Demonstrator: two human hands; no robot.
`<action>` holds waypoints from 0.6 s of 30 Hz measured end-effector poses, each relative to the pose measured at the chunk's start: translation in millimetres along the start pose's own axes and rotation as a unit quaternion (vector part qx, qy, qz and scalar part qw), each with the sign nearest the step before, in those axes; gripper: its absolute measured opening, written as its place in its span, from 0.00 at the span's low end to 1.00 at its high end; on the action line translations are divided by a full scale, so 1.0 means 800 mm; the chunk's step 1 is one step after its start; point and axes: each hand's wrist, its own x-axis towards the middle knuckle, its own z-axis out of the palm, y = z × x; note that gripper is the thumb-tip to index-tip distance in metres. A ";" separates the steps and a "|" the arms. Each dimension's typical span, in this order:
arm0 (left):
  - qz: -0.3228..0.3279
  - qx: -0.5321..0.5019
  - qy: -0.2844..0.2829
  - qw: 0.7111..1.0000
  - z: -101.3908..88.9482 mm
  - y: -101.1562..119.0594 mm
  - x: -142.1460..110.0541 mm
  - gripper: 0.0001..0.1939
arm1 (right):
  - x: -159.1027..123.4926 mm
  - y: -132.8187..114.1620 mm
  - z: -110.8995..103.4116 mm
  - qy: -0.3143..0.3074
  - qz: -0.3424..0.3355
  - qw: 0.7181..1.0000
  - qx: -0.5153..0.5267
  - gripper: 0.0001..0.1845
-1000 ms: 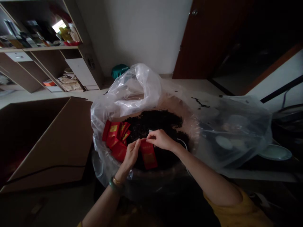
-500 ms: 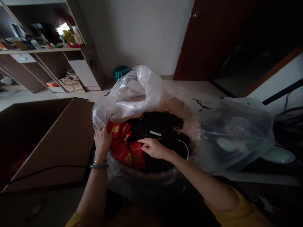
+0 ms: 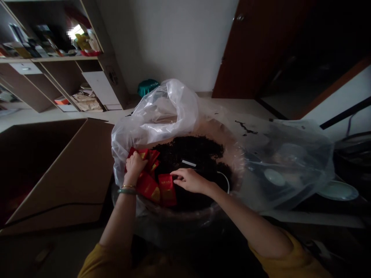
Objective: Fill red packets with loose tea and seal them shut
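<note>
My left hand [image 3: 135, 166] is over the left side of a pile of red packets [image 3: 147, 187] with gold print, its fingers bent down onto the upper ones. The fingertips partly cover the packet there. Close to the middle, my right hand [image 3: 189, 180] pinches the top right corner of a single red packet [image 3: 167, 190], which hangs upright beside the pile. Under and behind both hands lies a heap of dark, loose dried leaves [image 3: 199, 148], in a wide round basket [image 3: 213, 129] lined with clear plastic [image 3: 182, 96]. A small white bar [image 3: 189, 163] shows among the leaves.
A large cardboard box [image 3: 66, 170] stands open at the left. Clear plastic sheeting [image 3: 301, 162] spreads to the right, near a pale dish [image 3: 337, 190]. A white curved strip [image 3: 224, 179] lies by my right wrist. Shelves [image 3: 58, 60] and a brown door [image 3: 232, 58] stand behind.
My left hand has left the single packet and gone to the pile at the left, lately shifting slightly right over it. My right hand has moved a little left and down with the single packet.
</note>
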 end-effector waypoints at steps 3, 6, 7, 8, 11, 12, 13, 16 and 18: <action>0.028 -0.033 0.054 0.998 -0.004 0.004 -0.009 0.32 | 0.002 0.007 -0.023 0.040 0.037 0.997 -0.060 0.16; 0.107 -0.064 0.084 0.989 0.000 0.014 -0.021 0.29 | -0.001 0.020 -0.048 0.089 0.077 0.971 -0.208 0.15; 0.145 -0.069 0.079 0.984 0.003 0.017 -0.025 0.29 | -0.003 0.024 -0.055 0.087 0.088 0.960 -0.252 0.18; 0.182 -0.070 0.066 0.979 0.006 0.020 -0.029 0.29 | -0.005 0.028 -0.061 0.078 0.102 0.949 -0.288 0.22; 0.245 -0.056 0.008 0.968 0.016 0.025 -0.035 0.32 | -0.009 0.039 -0.071 0.023 0.156 0.928 -0.339 0.30; 0.250 -0.052 -0.007 0.967 0.019 0.025 -0.035 0.32 | -0.010 0.043 -0.073 0.007 0.172 0.924 -0.341 0.28; 0.252 -0.052 -0.016 0.966 0.021 0.024 -0.034 0.31 | -0.010 0.046 -0.074 -0.006 0.185 0.922 -0.339 0.25; 0.266 -0.088 -0.021 0.960 0.023 0.018 -0.027 0.31 | -0.009 0.057 -0.079 -0.023 0.206 0.923 -0.325 0.19; 0.280 -0.124 -0.032 0.952 0.022 0.013 -0.022 0.29 | -0.009 0.066 -0.083 -0.026 0.213 0.925 -0.314 0.17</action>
